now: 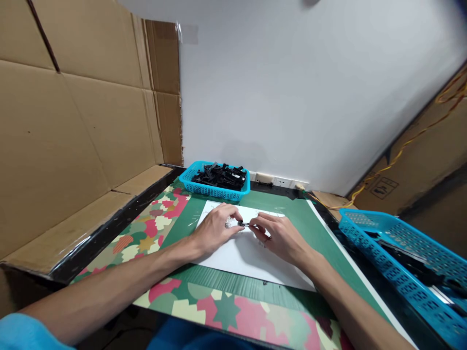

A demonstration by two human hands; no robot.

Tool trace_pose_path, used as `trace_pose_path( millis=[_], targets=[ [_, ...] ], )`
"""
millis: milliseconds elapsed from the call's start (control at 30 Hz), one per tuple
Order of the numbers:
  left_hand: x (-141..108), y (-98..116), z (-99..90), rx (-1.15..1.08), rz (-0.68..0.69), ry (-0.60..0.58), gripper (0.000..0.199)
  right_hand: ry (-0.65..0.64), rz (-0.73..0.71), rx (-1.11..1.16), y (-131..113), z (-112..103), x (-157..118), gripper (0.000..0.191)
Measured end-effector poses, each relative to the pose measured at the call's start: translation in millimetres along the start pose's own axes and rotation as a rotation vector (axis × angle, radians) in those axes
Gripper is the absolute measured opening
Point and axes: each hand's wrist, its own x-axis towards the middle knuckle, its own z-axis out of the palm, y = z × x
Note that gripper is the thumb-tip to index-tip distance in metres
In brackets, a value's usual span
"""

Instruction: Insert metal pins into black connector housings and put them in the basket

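Observation:
Over a white board (239,255), my left hand (215,228) pinches the end of a small black part (240,223) between thumb and fingertips. From the other side, my right hand (282,236) is closed on a thin dark piece (251,225) that reaches to this part. Whether the two are one piece or separate is too small to tell. Behind my left fingers lies a small heap of tiny whitish bits (229,222) on the board, partly hidden. More small pale bits (261,244) show under my right hand.
A blue basket (215,193) of black strip-like parts stands at the back. Another blue basket (386,270) with black parts is at the right. A green patterned mat (226,311) covers the table. Cardboard (73,121) walls the left; yellow cables (394,158) run along the right.

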Motion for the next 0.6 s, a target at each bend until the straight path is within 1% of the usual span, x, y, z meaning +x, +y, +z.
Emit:
trace_pose_path(
  millis=[133, 200, 333, 467, 533, 600],
  targets=[
    [-1, -3, -1.2, 0.049, 0.022, 0.007, 0.012, -0.022, 0.016, 0.015, -1, -4, 1, 0.015],
    [-2, -6, -1.0, 0.063, 0.017, 0.013, 0.011, -0.032, 0.064, 0.035, -3, -11, 1, 0.014],
    [-1, -9, 0.2, 0.079, -0.001, 0.023, 0.018, -0.067, 0.158, 0.138, -2, -23, 0, 0.025],
    [0, -11, 1.7, 0.086, -0.007, 0.021, 0.019, -0.034, 0.154, 0.313, 5, -21, 2, 0.038],
    [0, -12, 2.4, 0.090, -0.011, 0.023, 0.018, -0.021, 0.153, 0.457, 7, -21, 4, 0.041],
    [0, -13, 3.0, 0.091, -0.013, 0.022, 0.017, -0.015, 0.165, 0.535, 5, -22, 6, 0.041]
  ],
)
